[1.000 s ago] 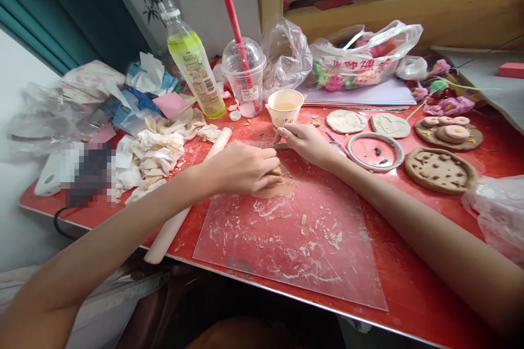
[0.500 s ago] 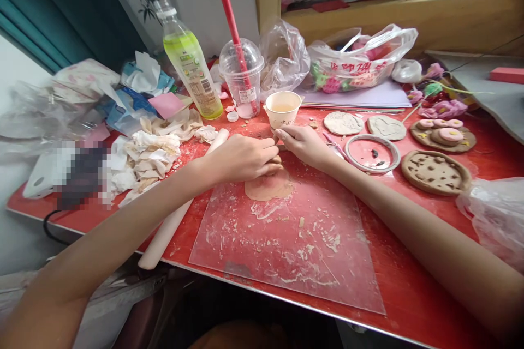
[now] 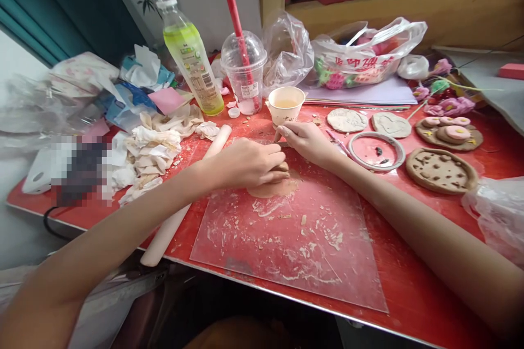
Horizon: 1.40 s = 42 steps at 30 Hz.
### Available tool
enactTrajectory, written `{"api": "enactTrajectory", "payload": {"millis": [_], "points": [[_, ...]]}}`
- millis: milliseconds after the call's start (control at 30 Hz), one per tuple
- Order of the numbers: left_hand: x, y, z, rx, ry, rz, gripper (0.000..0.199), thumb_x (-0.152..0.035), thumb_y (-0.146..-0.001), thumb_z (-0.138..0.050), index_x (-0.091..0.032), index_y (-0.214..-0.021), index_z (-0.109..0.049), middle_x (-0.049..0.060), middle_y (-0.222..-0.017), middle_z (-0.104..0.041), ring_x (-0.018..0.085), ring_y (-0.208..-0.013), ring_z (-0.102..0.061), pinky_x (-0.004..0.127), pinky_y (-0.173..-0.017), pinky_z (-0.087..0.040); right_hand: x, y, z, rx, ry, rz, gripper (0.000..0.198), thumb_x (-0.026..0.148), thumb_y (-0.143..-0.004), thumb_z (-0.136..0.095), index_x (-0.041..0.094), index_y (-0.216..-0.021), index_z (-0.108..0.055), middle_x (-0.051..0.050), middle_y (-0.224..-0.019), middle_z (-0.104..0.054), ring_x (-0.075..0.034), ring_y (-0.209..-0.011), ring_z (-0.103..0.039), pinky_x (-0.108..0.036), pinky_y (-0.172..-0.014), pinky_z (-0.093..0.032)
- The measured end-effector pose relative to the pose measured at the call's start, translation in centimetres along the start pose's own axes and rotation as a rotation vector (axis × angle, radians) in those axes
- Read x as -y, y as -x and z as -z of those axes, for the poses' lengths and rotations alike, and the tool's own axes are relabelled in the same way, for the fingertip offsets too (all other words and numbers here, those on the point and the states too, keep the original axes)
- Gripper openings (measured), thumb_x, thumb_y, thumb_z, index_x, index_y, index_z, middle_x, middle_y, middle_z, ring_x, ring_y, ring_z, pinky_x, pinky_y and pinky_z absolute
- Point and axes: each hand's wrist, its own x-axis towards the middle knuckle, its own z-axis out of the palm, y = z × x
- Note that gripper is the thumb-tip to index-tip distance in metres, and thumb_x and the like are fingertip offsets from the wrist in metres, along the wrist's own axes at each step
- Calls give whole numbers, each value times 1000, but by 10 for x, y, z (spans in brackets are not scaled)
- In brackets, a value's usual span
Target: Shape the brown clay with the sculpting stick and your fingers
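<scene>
My left hand (image 3: pixel 257 163) is closed around a lump of brown clay (image 3: pixel 280 173), its fingers curled over most of it. Under that hand a flat round slab of clay (image 3: pixel 272 188) lies on the clear plastic sheet (image 3: pixel 286 262). Close by, my right hand (image 3: pixel 302 140) pinches a small piece of brown clay (image 3: pixel 278 136) between thumb and fingers, just in front of a paper cup (image 3: pixel 285 112) of cloudy liquid. A pale rolling pin (image 3: pixel 167 237) lies slanted beside my left forearm.
Crumpled tissues (image 3: pixel 153 147), a green drink bottle (image 3: pixel 192 65) and a plastic cup (image 3: pixel 244 73) with red straw stand left and behind. To the right lie clay discs (image 3: pixel 347 120), a ring-shaped dish (image 3: pixel 403 152) and a speckled clay dish (image 3: pixel 442 172). A filled plastic bag (image 3: pixel 364 60) sits behind.
The view has shifted slightly, so the table things sit a little further right. Both hands stay close together, with the left still on the clay lump and the right still pinching the small piece.
</scene>
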Motion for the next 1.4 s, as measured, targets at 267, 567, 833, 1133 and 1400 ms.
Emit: {"api": "enactTrajectory", "payload": {"millis": [267, 567, 833, 1133, 1400], "points": [[-3, -9, -1, -49, -27, -112, 38, -43, -94, -33, -16, -81, -57, 1, -74, -60, 12, -57, -50, 26, -47, -18, 2, -1, -1, 1, -1, 10, 34, 30, -91, -36, 14, -74, -60, -7, -76, -65, -15, -69, -55, -27, -67, -37], [0, 13, 3, -88, -136, -43, 41, -42, -93, -34, -14, -70, -55, 1, -63, -58, 9, -46, -42, 26, -48, -14, 2, 0, -1, 4, 56, 10, 35, 32, -92, -36, 14, -74, -60, -6, -74, -63, -16, -70, -55, -27, -67, -36], [10, -17, -5, -26, -133, -69, 43, -43, -94, -33, -14, -76, -59, 3, -71, -61, 12, -54, -50, 27, -46, -13, 1, 1, 1, 1, 8, 7, 34, 31, -91, -36, 13, -75, -61, -6, -74, -64, -15, -68, -54, -26, -66, -36], [-8, -1, -7, -98, -48, -6, 48, -47, -93, -31, -16, -72, -60, 2, -63, -58, 11, -46, -44, 27, -45, -16, 2, -1, 0, 0, 34, -14, 36, 33, -91, -36, 14, -75, -62, -7, -76, -64, -16, -70, -55, -27, -67, -37], [11, 2, -10, -58, -3, 55, 45, -48, -92, -36, -15, -73, -59, 2, -65, -60, 10, -49, -46, 26, -47, -18, 2, 1, 1, 6, 21, -12, 35, 33, -92, -36, 14, -77, -62, -7, -76, -64, -16, -71, -55, -27, -68, -37]]}}
